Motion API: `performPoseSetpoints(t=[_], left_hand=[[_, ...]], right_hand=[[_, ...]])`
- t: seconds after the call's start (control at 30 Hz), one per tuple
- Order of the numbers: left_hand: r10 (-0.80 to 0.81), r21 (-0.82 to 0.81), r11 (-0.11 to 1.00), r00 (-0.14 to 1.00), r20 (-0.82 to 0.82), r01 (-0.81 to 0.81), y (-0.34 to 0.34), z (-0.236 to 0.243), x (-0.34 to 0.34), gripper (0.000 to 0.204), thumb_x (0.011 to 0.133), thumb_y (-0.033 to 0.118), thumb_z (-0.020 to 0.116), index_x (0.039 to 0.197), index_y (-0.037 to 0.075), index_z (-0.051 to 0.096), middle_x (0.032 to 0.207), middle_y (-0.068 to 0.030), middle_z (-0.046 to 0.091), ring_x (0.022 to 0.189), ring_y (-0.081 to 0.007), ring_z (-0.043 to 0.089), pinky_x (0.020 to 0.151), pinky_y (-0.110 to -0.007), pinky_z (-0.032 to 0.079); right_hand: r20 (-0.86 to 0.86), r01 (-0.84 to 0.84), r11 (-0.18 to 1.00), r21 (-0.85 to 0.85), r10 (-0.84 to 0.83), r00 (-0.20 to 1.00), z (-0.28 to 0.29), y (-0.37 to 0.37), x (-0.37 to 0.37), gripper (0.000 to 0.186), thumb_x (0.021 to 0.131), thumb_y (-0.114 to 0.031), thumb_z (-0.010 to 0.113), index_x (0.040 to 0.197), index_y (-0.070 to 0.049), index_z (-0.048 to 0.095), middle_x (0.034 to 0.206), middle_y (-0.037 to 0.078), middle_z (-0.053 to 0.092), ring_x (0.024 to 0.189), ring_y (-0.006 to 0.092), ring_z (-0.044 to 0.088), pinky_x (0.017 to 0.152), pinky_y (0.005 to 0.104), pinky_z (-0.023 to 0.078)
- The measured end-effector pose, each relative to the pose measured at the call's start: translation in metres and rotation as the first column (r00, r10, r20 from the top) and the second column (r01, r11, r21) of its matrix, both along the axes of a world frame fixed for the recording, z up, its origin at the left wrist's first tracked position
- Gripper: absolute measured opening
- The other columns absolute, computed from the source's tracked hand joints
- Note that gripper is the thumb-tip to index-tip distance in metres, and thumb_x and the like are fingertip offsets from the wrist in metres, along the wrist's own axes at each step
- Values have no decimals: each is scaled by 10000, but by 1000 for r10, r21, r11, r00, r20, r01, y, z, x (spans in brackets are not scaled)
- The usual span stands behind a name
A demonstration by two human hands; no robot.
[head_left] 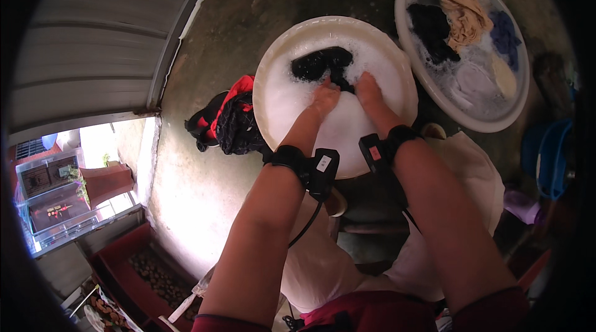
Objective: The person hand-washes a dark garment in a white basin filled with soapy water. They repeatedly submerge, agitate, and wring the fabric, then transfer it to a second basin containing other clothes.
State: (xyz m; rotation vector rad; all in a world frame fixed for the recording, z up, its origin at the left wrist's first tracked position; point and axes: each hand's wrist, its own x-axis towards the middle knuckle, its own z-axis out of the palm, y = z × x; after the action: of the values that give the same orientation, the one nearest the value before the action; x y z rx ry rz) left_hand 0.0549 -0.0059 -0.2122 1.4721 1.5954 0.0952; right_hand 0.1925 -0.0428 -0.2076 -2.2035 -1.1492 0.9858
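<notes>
A cream round basin (pixel 268 68) full of white suds sits before me, with a black wet garment (pixel 316 62) in it. My left hand (pixel 326 95) has its fingers closed on the lower part of that garment. My right hand (pixel 367 90) is dipped in the foam just right of the cloth, its fingers mostly hidden. Each forearm wears a strapped black device (pixel 320 170) with a cable.
A white oval tub (pixel 402 27) of soaking clothes lies at upper right. Red and black clothes (pixel 233 121) are piled left of the basin. A blue plastic container (pixel 546 161) stands at right, a dark red bin (pixel 118 251) at lower left, and a metal panel (pixel 105 34) at left.
</notes>
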Motion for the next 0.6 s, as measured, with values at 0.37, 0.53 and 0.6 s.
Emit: performPoseSetpoints(t=[0.37,0.53,0.6], left_hand=[[733,-761,648,244,636,38,31,63,-31,426,897,372,469,1175,53,523,1100,-124,590,1025,-282,559,884,-394,456],[688,-675,725,-92,720,137,32,77,-27,350,896,301,471,1108,33,549,1037,-126,604,950,-282,599,820,-408,506],[681,-670,732,164,714,-120,34,91,-12,281,814,138,451,1049,37,566,979,-129,614,882,-270,617,767,-392,527]], right_hand=[[49,-108,738,666,102,994,140,13,-74,197,774,-238,661,838,-67,587,831,120,606,775,325,601,666,405,471],[4,-106,697,709,146,989,155,18,-58,195,783,-231,646,808,-50,577,808,123,614,755,320,601,650,392,470],[-298,363,839,406,-253,920,146,31,-39,238,787,-265,662,872,-52,599,889,165,592,846,301,588,742,358,457]])
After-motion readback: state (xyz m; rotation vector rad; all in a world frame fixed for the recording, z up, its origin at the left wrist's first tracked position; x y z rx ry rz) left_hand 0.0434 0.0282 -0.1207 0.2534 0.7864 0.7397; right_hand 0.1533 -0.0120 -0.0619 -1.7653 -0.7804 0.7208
